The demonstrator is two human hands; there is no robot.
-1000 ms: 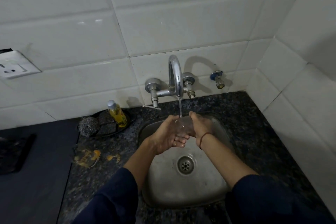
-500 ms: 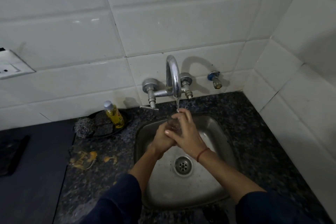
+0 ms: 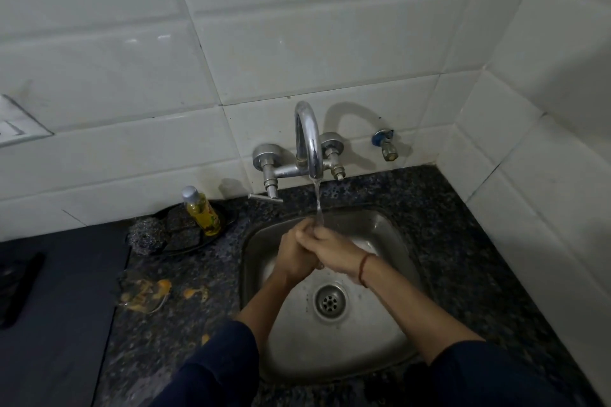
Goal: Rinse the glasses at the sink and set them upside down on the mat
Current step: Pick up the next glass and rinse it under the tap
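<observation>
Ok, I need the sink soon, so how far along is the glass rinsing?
Done: nothing that shows; no upturned glass stands on the visible part of the dark mat. In hand: the left hand and right hand are clasped under the running tap over the sink; whether their grip encloses a glass is hidden. Left: finishing the rinse and setting glasses upside down on the mat.

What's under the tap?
Water runs from the tap onto the left hand and right hand, clasped together over the sink. Anything between them is covered.
</observation>
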